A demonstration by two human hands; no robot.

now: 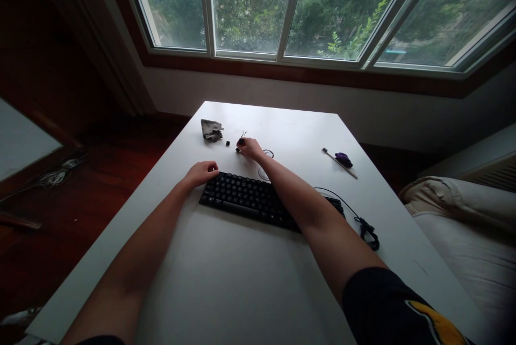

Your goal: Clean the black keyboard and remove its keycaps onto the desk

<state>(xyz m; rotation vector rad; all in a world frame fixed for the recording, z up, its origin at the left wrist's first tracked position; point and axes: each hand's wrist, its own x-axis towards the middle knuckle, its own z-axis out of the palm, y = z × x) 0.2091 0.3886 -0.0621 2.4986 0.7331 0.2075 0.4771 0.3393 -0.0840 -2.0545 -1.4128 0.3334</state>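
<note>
A black keyboard (237,194) lies at a slant on the white table (209,270). At its far left corner rests my left hand (202,173), fingers curled against the edge. Beyond the keyboard, my right hand (250,149) is closed in a pinch on what looks like a wire keycap puller (244,134), its thin wires pointing up. A black piece shows at those fingertips, too small to make out fully. Just below them is a small black keycap (237,150), and another loose keycap (228,143) lies to the left. My right forearm hides part of the keyboard's right side.
A crumpled grey cloth (211,130) lies at the far left of the table. On the right are a thin brush (341,164) and a purple bundle (344,159). A coiled black cable (366,232) lies right of the keyboard. A round clear item (264,174) sits behind my right forearm.
</note>
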